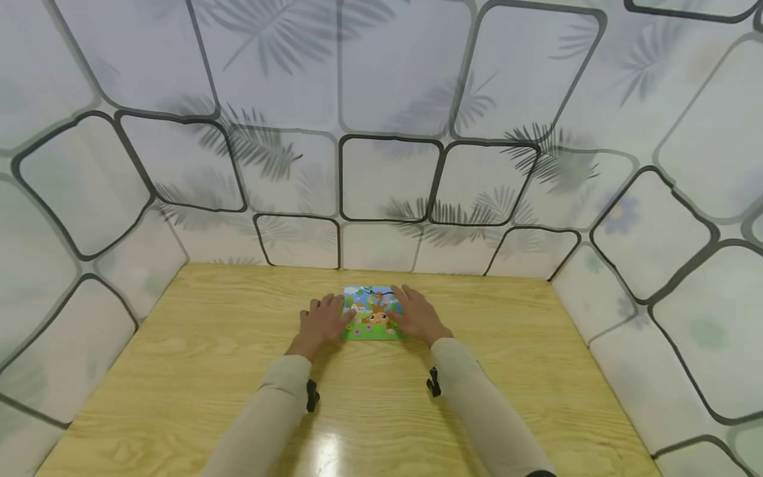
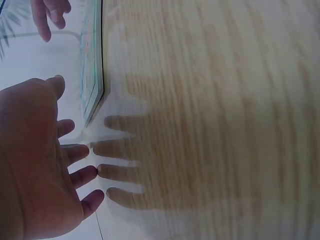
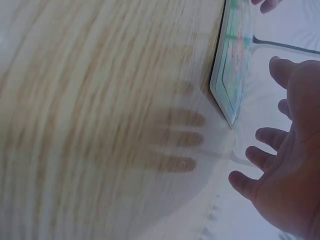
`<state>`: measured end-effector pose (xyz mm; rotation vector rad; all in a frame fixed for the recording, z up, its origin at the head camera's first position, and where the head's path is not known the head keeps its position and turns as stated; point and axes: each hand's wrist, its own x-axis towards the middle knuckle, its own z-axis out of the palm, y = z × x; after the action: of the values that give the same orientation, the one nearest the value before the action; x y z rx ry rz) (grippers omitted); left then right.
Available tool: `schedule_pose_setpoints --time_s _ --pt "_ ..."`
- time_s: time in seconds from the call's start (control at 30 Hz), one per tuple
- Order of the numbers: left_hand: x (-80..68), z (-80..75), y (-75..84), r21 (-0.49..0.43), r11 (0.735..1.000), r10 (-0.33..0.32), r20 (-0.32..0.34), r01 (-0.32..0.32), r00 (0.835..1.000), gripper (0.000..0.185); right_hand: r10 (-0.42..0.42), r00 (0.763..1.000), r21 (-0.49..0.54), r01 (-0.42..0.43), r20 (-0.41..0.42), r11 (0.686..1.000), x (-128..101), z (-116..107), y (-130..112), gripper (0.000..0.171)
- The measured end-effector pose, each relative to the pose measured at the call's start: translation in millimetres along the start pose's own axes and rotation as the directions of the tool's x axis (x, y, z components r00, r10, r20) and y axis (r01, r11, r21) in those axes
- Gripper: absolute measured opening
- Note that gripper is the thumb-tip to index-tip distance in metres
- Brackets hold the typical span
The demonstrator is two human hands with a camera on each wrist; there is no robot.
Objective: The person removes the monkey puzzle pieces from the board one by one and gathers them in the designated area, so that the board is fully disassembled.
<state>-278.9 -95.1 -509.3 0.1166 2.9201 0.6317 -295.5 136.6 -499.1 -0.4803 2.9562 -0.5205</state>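
Picture board point(image 1: 373, 313) lies flat on desk point(image 1: 208, 344), between the hands: left hand point(image 1: 322, 322) at its left edge, right hand point(image 1: 418, 316) at its right, both with fingers spread.

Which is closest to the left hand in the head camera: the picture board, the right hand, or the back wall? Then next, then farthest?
From the left hand:
1. Picture board, right beside it on the table.
2. Right hand, at the board's other side.
3. Back wall, beyond the table.
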Motion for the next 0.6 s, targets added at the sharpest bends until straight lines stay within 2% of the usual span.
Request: schedule_pose_setpoints --time_s 0.3,0.47,0.6 --pt "1.2 7.8 -1.0 0.033 0.999 0.021 -0.015 -0.020 1.000 0.071 -0.048 0.999 -0.046 0.049 0.011 0.998 10.8 5.3 -4.4 0.059" --pt "-1.5 9.1 0.4 0.035 0.999 0.030 -0.021 -0.029 0.999 0.071 -0.092 0.996 -0.088 0.090 -0.020 0.992 18.0 8.0 -8.0 0.055" --pt "-2.9 10.8 1.1 0.059 0.998 0.036 -0.017 -0.034 0.999 0.077 -0.093 0.995 -0.090 0.090 -0.023 0.992 24.1 9.5 -11.6 0.053"
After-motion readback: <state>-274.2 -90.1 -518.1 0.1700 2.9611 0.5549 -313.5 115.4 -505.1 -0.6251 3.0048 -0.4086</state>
